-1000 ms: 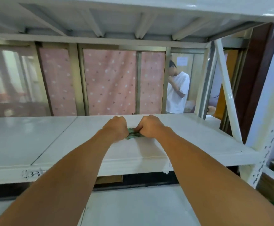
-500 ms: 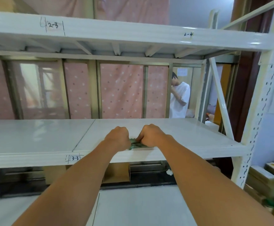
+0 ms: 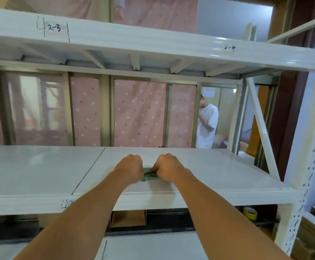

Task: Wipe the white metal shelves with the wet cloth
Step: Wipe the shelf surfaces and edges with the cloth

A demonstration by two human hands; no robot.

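Note:
A white metal shelf (image 3: pixel 218 175) runs across the middle of the view at arm's reach. On it, near the front edge, lies a bunched green wet cloth (image 3: pixel 149 173). My left hand (image 3: pixel 129 168) and my right hand (image 3: pixel 167 167) are fists side by side, both clenched on the cloth and pressing it on the shelf. Only a small strip of cloth shows between the fists. A second white shelf (image 3: pixel 153 42) hangs above, marked with handwritten numbers. A lower shelf (image 3: pixel 153 246) shows below my forearms.
A white perforated upright (image 3: pixel 303 166) and a diagonal brace (image 3: pixel 261 128) stand at the right. Behind the rack are pink dotted curtains (image 3: pixel 138 113) and a person in a white shirt (image 3: pixel 207 124). Cardboard boxes (image 3: pixel 314 233) sit at the lower right, another (image 3: pixel 128 218) under the shelf.
My view has tilted upward, bringing the upper shelf into sight. Both fists stay clenched on the cloth and have slid slightly toward the shelf's front edge.

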